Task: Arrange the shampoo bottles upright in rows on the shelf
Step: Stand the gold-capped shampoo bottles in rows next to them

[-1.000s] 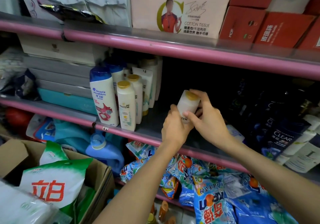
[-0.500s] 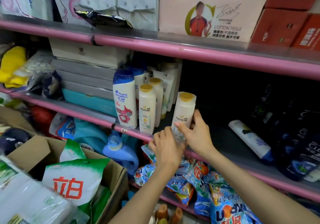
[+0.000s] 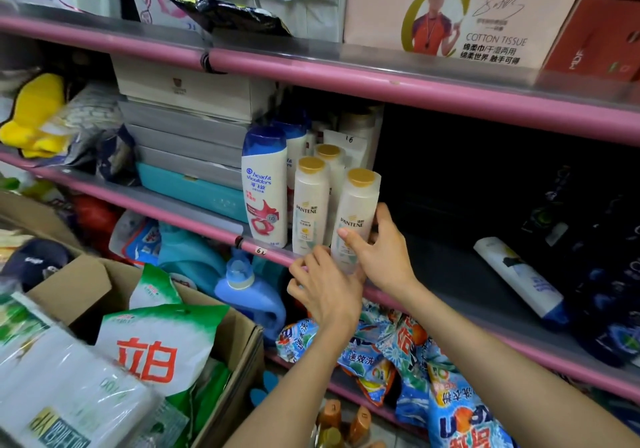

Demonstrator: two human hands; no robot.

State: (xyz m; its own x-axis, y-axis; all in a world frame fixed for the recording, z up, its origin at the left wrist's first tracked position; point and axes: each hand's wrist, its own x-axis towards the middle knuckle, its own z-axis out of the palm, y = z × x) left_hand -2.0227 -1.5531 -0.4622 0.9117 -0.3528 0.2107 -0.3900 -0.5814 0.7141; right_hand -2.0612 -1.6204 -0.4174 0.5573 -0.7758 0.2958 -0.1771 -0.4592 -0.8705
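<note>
A white Pantene bottle point(image 3: 356, 212) with a gold cap stands upright at the front edge of the pink shelf point(image 3: 450, 316). My right hand point(image 3: 381, 250) grips its lower right side, thumb across the label. My left hand point(image 3: 325, 285) holds its base from the front left. Just to its left stand two more Pantene bottles point(image 3: 310, 205) and a blue-capped Head & Shoulders bottle point(image 3: 265, 184), all upright. A white bottle with a blue cap point(image 3: 519, 278) lies on its side further right on the shelf.
Dark bottles point(image 3: 609, 274) crowd the shelf's right end. Grey and teal boxes point(image 3: 187, 167) are stacked left of the shampoo. A cardboard box point(image 3: 242, 340) of detergent bags sits at the lower left, with detergent packs point(image 3: 415, 361) on the shelf below.
The Pantene bottle went from tilted in both hands above the shelf to upright at the front edge beside the other Pantene bottles. The camera swung left and closer.
</note>
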